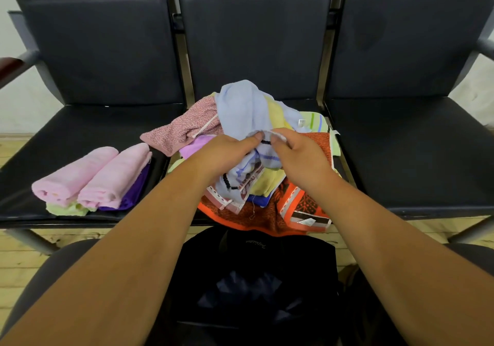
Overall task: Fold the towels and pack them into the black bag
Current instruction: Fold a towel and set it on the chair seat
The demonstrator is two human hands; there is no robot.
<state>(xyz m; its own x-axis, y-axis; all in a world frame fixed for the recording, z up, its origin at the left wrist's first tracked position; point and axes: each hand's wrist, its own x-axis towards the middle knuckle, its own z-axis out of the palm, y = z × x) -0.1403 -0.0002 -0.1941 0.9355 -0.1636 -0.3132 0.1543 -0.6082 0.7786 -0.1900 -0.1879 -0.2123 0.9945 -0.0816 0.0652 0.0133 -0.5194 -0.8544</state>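
Looking down past your forearms, you see the black bag (pixel 256 265) nearest you, between your knees. Its inside is so dark that only some dim blue folds show, and you cannot tell what it holds. Its lower part runs out of view.

Just beyond the bag, your left hand (pixel 227 153) and right hand (pixel 299 155) come close together over the middle seat (pixel 311 106) without touching. Each has its fingers curled and pinches the edge of the light blue towel (pixel 240 107) between thumb and forefinger. The right one has hold of the white hem. The other fingers are hidden behind the backs of your hands.

The blue towel rises crumpled behind your hands and hangs between them, showing darker stripes. It tops a loose heap. An orange patterned towel (pixel 267 220) lies undermost and droops over the seat's front edge, and a speckled pink towel (pixel 184 129) trails off to the left. Yellow, lilac and striped pieces poke out, too tangled to count.

On the left seat (pixel 80 121), apart from the heap, two folded pink towels (pixel 77 177) lie side by side on a purple towel (pixel 136 188) and a pale green towel (pixel 66 209), both mostly covered. Farther back stand the dark backrests (pixel 254 38), cut off at the top.
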